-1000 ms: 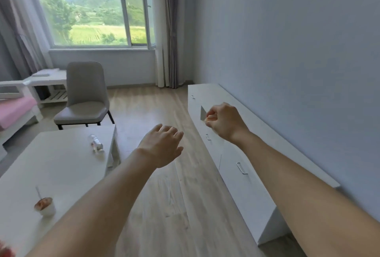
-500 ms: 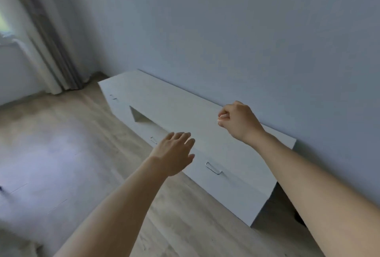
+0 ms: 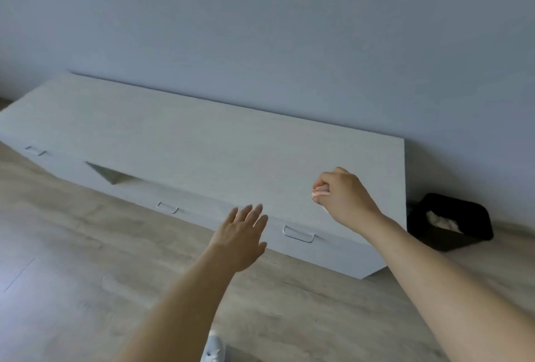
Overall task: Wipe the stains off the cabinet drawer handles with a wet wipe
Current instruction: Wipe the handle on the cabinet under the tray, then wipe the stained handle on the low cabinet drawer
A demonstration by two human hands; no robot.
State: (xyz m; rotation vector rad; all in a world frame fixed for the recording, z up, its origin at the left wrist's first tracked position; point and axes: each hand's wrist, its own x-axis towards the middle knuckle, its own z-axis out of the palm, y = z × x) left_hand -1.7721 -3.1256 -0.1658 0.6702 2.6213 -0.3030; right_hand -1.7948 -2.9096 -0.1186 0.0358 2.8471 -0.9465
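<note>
The right hand (image 3: 343,198) curls round a barely visible wet wipe (image 3: 326,210) (soft, limp, best bunched); the handle (image 3: 299,234) sits just below. The left hand (image 3: 240,235) hangs spread, empty.

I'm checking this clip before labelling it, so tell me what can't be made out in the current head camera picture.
- Wet wipe: the right hand is curled with its back to the head camera, so whether it holds a wipe cannot be told.
- Stains: the drawer handles are too small and soft to show any.
- Black bin: the cabinet end hides its left side; the pale contents are unclear.
- Cabinet's left end: cut off by the frame edge.
</note>
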